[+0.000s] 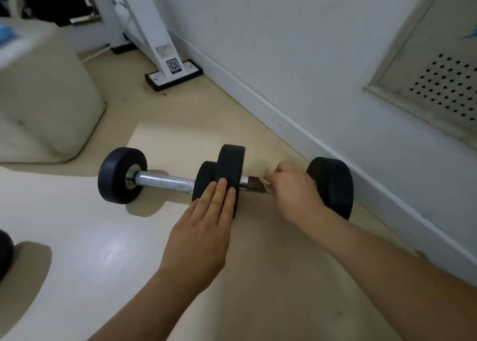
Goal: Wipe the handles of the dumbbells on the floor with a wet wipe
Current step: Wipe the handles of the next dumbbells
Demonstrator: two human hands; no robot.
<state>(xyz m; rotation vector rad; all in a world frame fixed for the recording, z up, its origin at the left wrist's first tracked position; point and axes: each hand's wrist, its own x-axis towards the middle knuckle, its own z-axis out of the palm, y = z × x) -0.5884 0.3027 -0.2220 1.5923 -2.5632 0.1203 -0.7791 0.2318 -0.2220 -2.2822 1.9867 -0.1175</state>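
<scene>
Two black dumbbells lie end to end on the floor. The left dumbbell [165, 182] shows a bare silver handle. The right dumbbell [333, 183] lies close to the wall. My left hand [204, 227] rests with straight fingers on the right dumbbell's inner weight [231, 167]. My right hand [296, 188] is curled round that dumbbell's handle [249, 183] with a crumpled wet wipe [267, 183] wrapped under the fingers. Most of this handle is hidden by the hand.
A white wall with a baseboard [284, 118] runs diagonally on the right, with a perforated vent panel [444, 90]. A white machine foot [173, 74] stands at the back. A cream padded block [44, 95] sits at left. Another black weight [5, 253] shows at the left edge.
</scene>
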